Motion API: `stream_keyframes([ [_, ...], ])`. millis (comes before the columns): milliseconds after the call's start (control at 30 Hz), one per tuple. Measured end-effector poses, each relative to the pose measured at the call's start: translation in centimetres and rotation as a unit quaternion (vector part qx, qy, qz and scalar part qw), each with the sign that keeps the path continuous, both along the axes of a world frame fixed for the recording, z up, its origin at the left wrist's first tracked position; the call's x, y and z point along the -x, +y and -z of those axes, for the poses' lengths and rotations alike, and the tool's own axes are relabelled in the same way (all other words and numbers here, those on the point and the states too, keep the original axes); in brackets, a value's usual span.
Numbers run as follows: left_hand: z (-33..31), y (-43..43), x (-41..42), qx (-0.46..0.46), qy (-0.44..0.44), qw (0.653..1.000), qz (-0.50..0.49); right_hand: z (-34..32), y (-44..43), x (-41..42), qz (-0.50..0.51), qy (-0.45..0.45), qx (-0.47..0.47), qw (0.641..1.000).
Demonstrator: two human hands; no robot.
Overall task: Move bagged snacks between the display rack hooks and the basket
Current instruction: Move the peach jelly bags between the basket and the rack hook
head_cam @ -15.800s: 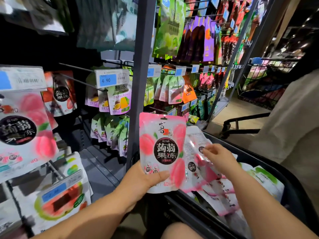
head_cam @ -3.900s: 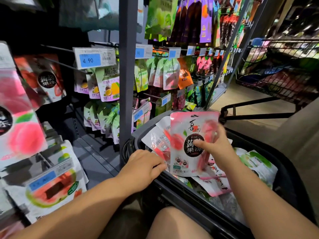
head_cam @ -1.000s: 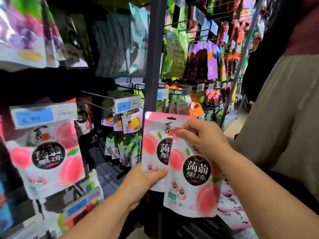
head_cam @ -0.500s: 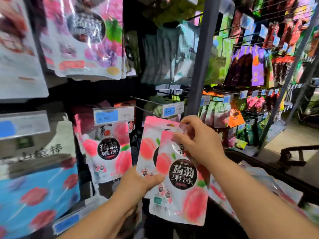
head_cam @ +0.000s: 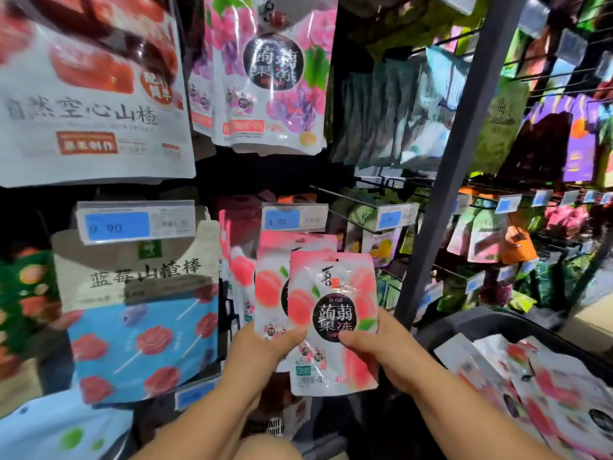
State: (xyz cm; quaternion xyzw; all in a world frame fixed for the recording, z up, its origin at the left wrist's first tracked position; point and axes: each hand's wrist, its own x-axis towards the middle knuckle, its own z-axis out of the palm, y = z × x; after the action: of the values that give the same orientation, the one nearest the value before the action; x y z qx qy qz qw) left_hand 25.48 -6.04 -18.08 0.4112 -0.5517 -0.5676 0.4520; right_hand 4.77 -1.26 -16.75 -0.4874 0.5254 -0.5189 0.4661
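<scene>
I have two matching peach jelly pouches upright in front of the rack. The front bag (head_cam: 331,313) is pink and white, with peaches and a round black label, and has a hang hole at its top edge. The right hand (head_cam: 388,353) pinches its lower right side. The rear bag (head_cam: 270,283) sits just behind it and to the left, partly covered, and the left hand (head_cam: 262,350) grips its bottom. The hanging pouches (head_cam: 237,260) just to the left look like the same kind, though they are mostly hidden. The dark basket (head_cam: 481,323) at lower right holds a loose pile of pouches (head_cam: 530,376), which are blurred.
</scene>
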Motion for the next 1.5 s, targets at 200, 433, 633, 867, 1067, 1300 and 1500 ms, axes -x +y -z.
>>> stream_keyframes([
  [200, 1.2, 0.2, -3.7, 0.030, -0.036, 0.995, -0.083, -0.4, -0.5, -1.5, -0.015, -0.036, 0.007, 0.999],
  [433, 2.0, 1.0, -8.6, 0.044, -0.084, 0.983, -0.155, -0.9, -3.2, -2.6, -0.022, -0.018, 0.046, 0.999],
  [633, 2.6, 1.1, -10.7, 0.048, -0.089, 0.974, -0.204, -1.3, -5.3, -4.1, -0.008, 0.019, 0.050, 0.999],
  [867, 2.6, 0.9, -12.0, 0.044, -0.068, 0.973, -0.217, -1.4, -6.5, -4.8, -0.011, 0.040, 0.035, 0.999],
  [1067, 3.0, 0.2, -12.8, 0.024, -0.041, 0.975, -0.216, -1.1, -7.0, -4.7, -0.004, 0.036, 0.022, 0.999],
  [1300, 2.9, 0.0, -12.6, 0.040, -0.008, 0.979, -0.198, -1.0, -8.9, -5.0, 0.024, 0.109, 0.024, 0.993],
  [1500, 3.0, -0.4, -12.3, 0.044, 0.006, 0.983, -0.178, -0.4, -9.2, -5.2, 0.114, 0.217, -0.016, 0.969],
])
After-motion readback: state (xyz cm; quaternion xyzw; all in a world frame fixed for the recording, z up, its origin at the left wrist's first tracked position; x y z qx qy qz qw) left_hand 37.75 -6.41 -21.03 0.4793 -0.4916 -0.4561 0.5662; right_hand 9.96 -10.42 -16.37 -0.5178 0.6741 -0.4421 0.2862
